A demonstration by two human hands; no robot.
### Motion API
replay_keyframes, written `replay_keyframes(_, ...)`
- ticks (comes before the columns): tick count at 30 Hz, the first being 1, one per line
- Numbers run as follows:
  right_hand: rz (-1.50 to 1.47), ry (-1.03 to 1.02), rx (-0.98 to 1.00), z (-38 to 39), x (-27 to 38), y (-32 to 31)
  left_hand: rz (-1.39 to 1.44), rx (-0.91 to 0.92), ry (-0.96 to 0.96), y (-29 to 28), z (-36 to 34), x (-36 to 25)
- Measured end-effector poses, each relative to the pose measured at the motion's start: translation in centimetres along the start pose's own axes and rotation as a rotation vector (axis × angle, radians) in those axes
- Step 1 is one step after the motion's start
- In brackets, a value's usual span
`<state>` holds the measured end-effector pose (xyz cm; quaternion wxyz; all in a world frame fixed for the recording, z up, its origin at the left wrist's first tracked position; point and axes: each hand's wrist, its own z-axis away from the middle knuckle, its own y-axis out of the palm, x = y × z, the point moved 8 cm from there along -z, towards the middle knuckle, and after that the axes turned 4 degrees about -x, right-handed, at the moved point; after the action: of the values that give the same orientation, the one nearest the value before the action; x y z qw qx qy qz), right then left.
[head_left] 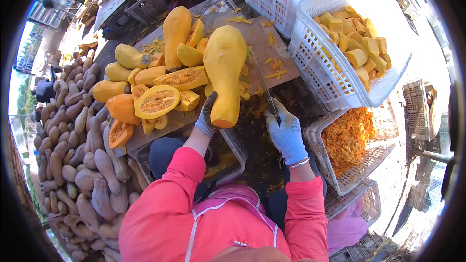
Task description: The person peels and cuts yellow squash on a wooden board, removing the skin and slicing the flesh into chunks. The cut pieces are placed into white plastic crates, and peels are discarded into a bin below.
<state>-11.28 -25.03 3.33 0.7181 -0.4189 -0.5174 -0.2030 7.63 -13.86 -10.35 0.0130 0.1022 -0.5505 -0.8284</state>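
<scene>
A large peeled butternut squash (225, 65), yellow with its orange cut end toward me, is held in my gloved left hand (208, 114). The fingers wrap round the left side of its narrow end. My right hand (283, 128), in a blue and dark glove, grips a long-bladed knife (260, 75). The blade points away from me, beside the squash's right side. Left of the squash lie halved and whole peeled squashes on a board (284, 63); one half (157, 102) shows its seedy hollow.
White crates (303, 41) of cut squash chunks stand at the far right. Below them sits a crate (335, 174) heaped with orange shreds (347, 138). A big pile of unpeeled squashes (90, 165) covers the ground at left. Another crate (236, 150) stands between my knees.
</scene>
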Motion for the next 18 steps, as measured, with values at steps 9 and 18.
replay_keyframes(9,0.11,-0.472,-0.062,3.1,5.5,0.7,0.163,0.045,-0.128,5.6,1.2,-1.5)
replay_keyframes(18,0.47,-0.63,-0.041,5.9,6.7,3.5,0.04,0.067,-0.142,5.7,1.2,-0.4)
